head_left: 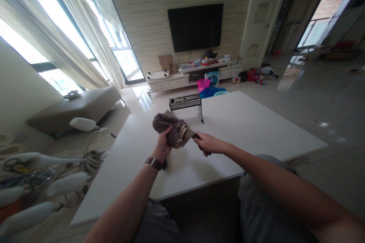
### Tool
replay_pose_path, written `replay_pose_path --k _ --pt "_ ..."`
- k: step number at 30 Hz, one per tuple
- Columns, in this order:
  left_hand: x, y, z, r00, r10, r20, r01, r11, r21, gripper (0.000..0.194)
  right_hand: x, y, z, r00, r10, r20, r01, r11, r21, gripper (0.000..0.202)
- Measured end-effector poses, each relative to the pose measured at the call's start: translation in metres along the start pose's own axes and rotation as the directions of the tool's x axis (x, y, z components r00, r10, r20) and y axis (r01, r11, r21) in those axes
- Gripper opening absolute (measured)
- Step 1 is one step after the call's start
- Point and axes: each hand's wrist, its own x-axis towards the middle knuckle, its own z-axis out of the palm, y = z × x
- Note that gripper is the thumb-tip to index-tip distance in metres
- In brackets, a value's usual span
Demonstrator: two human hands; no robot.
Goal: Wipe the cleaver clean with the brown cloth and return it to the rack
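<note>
A brown-grey cloth (170,130) is bunched in my left hand (163,143), with the fingers closed on it. The cloth is wrapped round the broad blade of a knife, whose metal shows at both sides of it. My right hand (207,143) is closed around the dark handle of the knife (188,135), to the right of the cloth. Both hands are above the white table (228,129). Just beyond them stands a knife rack (185,101) with a slotted top and dark legs. Under my left wrist lies a small dark object (164,164), partly hidden.
White lamp parts and coiled tubing (92,161) crowd the left side. A grey bench (76,110) stands by the windows. Beyond the table are a pink basket (203,84), a blue bag (211,92) and a low cabinet (179,82) beneath a television (195,26).
</note>
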Motion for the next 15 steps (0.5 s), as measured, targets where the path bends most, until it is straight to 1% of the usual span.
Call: replay_pose_path --k 7,12,15 --pt "0.0023 -0.0010 -0.0011 1.000 0.010 -0.002 -0.010 1.000 0.011 0.027 0.0006 0.0005 0.0003 1.000 0.006 0.003 -0.006 1.000 0.003 0.017" --pt "0.0022 -0.0004 -0.0012 1.000 -0.012 0.006 0.012 1.000 0.006 0.027 -0.0007 -0.0018 0.0000 1.000 0.007 0.007 -0.007 1.000 -0.004 0.016" --pt "0.0025 -0.0005 -0.0012 1.000 -0.004 -0.002 0.004 1.000 0.001 0.028 -0.0015 -0.0024 0.0001 1.000 0.012 0.009 -0.011 1.000 -0.006 0.015"
